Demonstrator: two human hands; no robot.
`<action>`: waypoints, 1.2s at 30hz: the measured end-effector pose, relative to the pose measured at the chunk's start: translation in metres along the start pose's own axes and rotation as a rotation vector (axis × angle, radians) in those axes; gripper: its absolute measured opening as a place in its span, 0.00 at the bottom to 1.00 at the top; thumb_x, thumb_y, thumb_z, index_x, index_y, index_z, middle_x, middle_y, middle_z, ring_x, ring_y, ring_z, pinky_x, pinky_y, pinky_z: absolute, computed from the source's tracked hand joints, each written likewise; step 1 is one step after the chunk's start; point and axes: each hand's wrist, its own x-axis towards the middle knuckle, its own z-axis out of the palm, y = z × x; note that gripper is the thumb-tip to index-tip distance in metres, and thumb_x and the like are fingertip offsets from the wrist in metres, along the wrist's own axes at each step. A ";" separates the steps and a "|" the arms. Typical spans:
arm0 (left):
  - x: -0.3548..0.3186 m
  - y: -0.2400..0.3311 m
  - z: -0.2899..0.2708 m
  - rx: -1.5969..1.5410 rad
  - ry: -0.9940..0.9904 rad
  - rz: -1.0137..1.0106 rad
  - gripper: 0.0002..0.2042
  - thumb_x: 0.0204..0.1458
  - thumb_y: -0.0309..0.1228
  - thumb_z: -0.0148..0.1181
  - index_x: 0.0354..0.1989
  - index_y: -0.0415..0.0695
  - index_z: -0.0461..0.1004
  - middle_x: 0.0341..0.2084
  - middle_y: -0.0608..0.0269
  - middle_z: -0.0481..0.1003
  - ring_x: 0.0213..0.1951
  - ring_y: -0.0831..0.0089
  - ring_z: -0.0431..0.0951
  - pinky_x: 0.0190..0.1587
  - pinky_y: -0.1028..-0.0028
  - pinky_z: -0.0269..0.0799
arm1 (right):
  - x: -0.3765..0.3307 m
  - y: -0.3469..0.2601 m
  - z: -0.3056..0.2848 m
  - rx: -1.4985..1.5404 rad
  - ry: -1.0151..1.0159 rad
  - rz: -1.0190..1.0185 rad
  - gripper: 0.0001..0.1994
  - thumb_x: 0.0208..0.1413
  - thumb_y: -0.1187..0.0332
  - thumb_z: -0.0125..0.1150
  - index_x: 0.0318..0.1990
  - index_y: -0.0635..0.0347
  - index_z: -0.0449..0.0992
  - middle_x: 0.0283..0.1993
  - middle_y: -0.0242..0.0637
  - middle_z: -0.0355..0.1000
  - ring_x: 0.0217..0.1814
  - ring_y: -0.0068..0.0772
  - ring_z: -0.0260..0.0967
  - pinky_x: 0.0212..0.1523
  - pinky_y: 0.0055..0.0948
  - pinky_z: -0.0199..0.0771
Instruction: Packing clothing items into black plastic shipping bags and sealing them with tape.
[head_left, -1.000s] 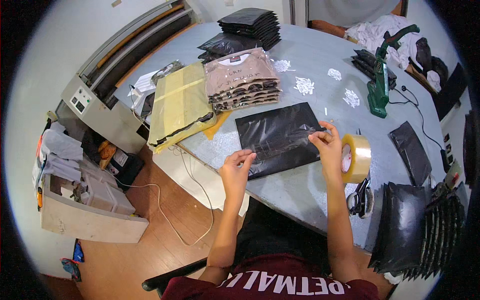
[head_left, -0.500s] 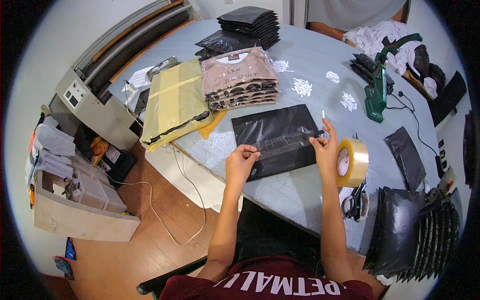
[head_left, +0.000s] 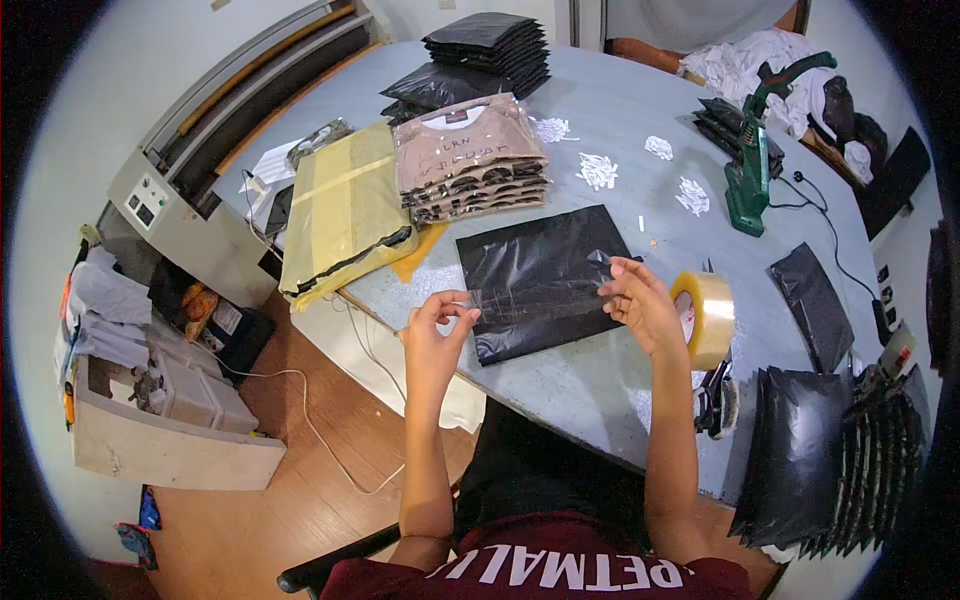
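My left hand (head_left: 436,325) and my right hand (head_left: 638,300) hold a clear strip of tape (head_left: 535,300) stretched between them, just above a flat black plastic bag (head_left: 545,275) lying on the grey table (head_left: 600,380). The left hand pinches the strip's left end at the table's near edge. The right hand pinches the right end at the bag's right side. A roll of clear tape (head_left: 705,318) stands on edge right beside my right hand.
A stack of folded garments in clear bags (head_left: 470,160) and a yellowish wrapped bundle (head_left: 345,205) lie beyond the bag. A green tool (head_left: 750,150), black bag piles (head_left: 490,40) (head_left: 830,460), scissors (head_left: 718,400) and paper scraps (head_left: 598,170) are on the table. A sealing machine (head_left: 190,190) stands at left.
Both hands lifted slightly off the bag and drew apart, stretching the tape strip; the left hand moved out to the table's near edge.
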 end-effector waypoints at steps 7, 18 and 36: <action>-0.014 -0.005 -0.015 -0.028 -0.029 -0.002 0.08 0.42 0.26 0.60 0.32 0.40 0.72 0.21 0.68 0.72 0.27 0.81 0.68 0.35 0.80 0.60 | -0.010 -0.003 0.010 -0.035 -0.047 0.035 0.19 0.46 0.64 0.60 0.46 0.55 0.65 0.31 0.33 0.70 0.25 0.22 0.66 0.26 0.19 0.58; -0.023 -0.004 -0.020 -0.065 -0.080 -0.036 0.08 0.42 0.25 0.59 0.32 0.39 0.72 0.22 0.68 0.72 0.28 0.82 0.68 0.34 0.81 0.59 | -0.018 0.004 0.015 0.043 -0.051 0.049 0.22 0.42 0.68 0.62 0.47 0.50 0.65 0.36 0.31 0.71 0.25 0.17 0.62 0.27 0.20 0.58; -0.034 -0.009 -0.017 -0.217 -0.166 -0.094 0.08 0.40 0.27 0.61 0.30 0.40 0.73 0.20 0.69 0.72 0.25 0.81 0.66 0.31 0.80 0.61 | -0.023 0.028 0.028 0.239 0.191 -0.199 0.21 0.43 0.74 0.61 0.48 0.52 0.65 0.32 0.25 0.69 0.26 0.13 0.60 0.26 0.18 0.59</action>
